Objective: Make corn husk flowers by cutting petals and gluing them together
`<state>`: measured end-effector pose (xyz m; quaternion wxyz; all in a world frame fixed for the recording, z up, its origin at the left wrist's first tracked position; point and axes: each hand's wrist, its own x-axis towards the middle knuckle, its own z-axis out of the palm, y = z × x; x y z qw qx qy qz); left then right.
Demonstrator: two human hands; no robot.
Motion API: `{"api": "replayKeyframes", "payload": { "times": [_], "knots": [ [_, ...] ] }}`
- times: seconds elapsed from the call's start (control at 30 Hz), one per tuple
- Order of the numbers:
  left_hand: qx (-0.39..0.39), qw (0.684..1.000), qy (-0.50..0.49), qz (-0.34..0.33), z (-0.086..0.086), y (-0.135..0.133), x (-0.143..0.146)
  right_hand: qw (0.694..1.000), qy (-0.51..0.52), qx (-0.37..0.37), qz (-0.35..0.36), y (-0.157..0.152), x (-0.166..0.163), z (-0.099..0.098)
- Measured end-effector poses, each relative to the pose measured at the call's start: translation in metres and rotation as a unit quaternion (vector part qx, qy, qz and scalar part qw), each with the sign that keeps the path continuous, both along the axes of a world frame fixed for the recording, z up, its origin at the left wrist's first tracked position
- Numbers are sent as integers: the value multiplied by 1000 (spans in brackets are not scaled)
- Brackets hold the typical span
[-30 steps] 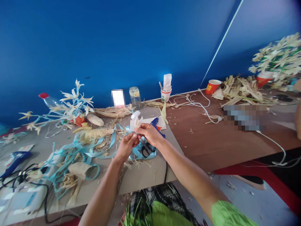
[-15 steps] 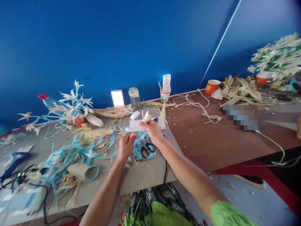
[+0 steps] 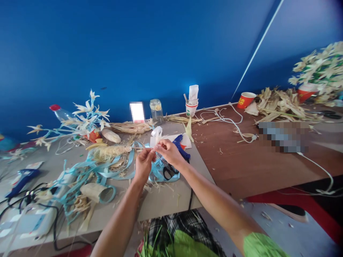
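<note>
A grey surface (image 3: 166,201) meets a brown surface (image 3: 249,167) along an edge running away from the person, both backed by a blue wall (image 3: 150,46). On the brown one lie a heap of dried corn husks (image 3: 278,105), a white cable (image 3: 233,123) and a red paper cup (image 3: 245,99). On the grey one stands a spray of pale husk flowers on blue stems (image 3: 80,119), with a tangle of light blue ribbon (image 3: 107,171) spread in front of it, a blue glue gun (image 3: 21,178) at the far left and a second blue glue gun (image 3: 181,147) just beyond the hands. A clear jar (image 3: 157,110) and a white paper cup (image 3: 191,108) stand by the wall. Black-handled scissors (image 3: 168,172) lie on the ribbon under the right wrist.

The left hand (image 3: 144,165) and right hand (image 3: 169,152) meet above the middle of the grey surface, fingertips close together. Between them they pinch a small pale husk flower (image 3: 157,135), each hand closed on its lower end. Its long axis stands roughly upright, tilted slightly away from the person, the pale tips pointing up toward the wall and the stem end pointing down into the fingers. It is held clear of the surface, above the ribbon
</note>
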<state>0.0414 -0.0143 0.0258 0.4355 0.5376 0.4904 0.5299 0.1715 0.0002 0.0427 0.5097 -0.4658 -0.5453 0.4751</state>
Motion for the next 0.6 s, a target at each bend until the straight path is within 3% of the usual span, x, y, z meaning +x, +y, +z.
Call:
{"api": "replayKeyframes", "payload": {
  "times": [0.13, 0.23, 0.6],
  "knots": [
    [-25, 998, -38, -32, 3, -2, -2, 994, 78, -14, 77, -1, 1, 1],
    [-35, 996, -24, -75, 2, -3, 0, 990, 119, -38, 60, 1, 0, -4],
    [-2, 996, 85, -23, -6, -7, 3, 1000, -6, 12, -9, 2, -2, -20]
  ]
}}
